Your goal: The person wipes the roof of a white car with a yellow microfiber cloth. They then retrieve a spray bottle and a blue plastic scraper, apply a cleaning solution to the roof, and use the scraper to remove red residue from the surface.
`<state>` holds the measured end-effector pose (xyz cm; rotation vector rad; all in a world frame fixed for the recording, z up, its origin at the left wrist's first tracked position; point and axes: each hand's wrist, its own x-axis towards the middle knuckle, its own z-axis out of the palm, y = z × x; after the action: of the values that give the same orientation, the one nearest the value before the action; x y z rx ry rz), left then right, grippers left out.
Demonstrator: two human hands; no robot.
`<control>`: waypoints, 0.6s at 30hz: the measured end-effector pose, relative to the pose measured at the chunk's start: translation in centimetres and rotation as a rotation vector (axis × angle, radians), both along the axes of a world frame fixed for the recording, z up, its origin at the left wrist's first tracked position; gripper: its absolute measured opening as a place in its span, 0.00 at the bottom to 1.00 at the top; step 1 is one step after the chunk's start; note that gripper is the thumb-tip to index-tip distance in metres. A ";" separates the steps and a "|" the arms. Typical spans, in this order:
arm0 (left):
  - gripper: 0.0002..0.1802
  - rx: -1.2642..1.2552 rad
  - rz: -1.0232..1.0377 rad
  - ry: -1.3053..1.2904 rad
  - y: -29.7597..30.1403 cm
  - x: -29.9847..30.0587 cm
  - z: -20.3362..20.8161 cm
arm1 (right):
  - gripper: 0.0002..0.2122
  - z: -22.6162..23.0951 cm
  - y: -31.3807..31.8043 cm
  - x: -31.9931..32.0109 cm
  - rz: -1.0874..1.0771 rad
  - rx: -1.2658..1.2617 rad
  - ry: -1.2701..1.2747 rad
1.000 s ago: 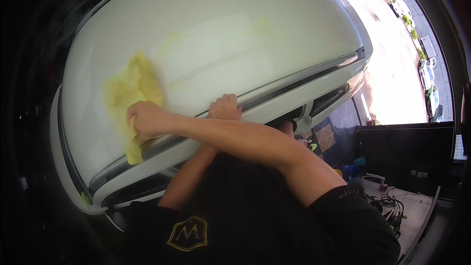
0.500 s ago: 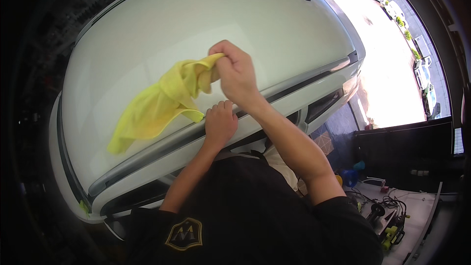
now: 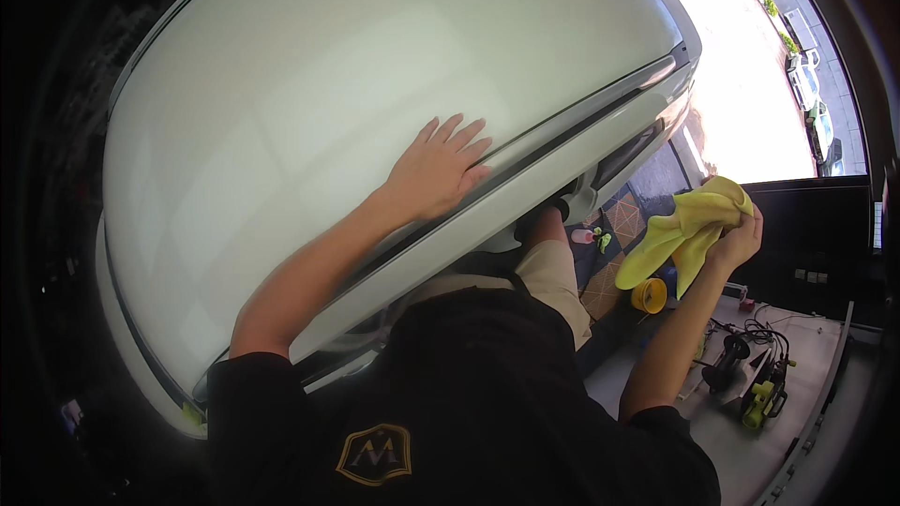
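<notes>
A white car roof [image 3: 281, 131] fills the left and middle of the view, edged on my side by a grey roof rail [image 3: 572, 131]. My left hand [image 3: 437, 169] lies on the roof beside the rail, palm down with fingers spread. Out to the right, away from the car, my right hand [image 3: 738, 242] grips a yellow microfibre cloth [image 3: 689, 225]. The cloth is bunched at the hand and its loose part hangs toward the car.
Below the cloth stands a yellow bucket [image 3: 649, 295]. A pink-and-white bottle [image 3: 583, 236] is on the tiled floor [image 3: 623, 220]. At the lower right, a work surface [image 3: 797, 337] bears a yellow-green power tool [image 3: 764, 403] and black cables. Parked cars [image 3: 811, 103] line the bright outside.
My right hand has swung from above the roof out to the right with the cloth. My left hand has left the rail's edge and now rests flat farther onto the roof.
</notes>
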<state>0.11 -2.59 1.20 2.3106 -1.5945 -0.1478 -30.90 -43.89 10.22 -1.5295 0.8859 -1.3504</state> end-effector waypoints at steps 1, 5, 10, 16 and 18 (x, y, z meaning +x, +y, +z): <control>0.29 -0.058 -0.107 -0.123 -0.6 1.6 -0.8 | 0.11 -0.8 0.1 -1.3 -0.038 0.012 -0.029; 0.30 0.086 -0.386 0.046 -3.8 6.1 -3.9 | 0.13 -3.1 0.5 -7.2 -0.126 0.056 0.035; 0.28 -0.041 0.013 -0.269 -6.4 15.4 -6.3 | 0.16 -4.5 0.3 -11.2 -0.241 0.205 -0.018; 0.29 0.034 0.151 -0.318 -7.7 14.6 -7.0 | 0.17 -5.2 -0.6 -10.8 -0.199 0.268 -0.018; 0.28 0.040 -0.257 -0.086 -7.9 7.8 -5.8 | 0.17 -5.8 -1.1 -10.6 -0.198 0.294 -0.006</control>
<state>7.89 -10.47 -4.56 2.1581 -1.9451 -0.1431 -41.50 -45.01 4.38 -1.2366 1.2007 -1.2944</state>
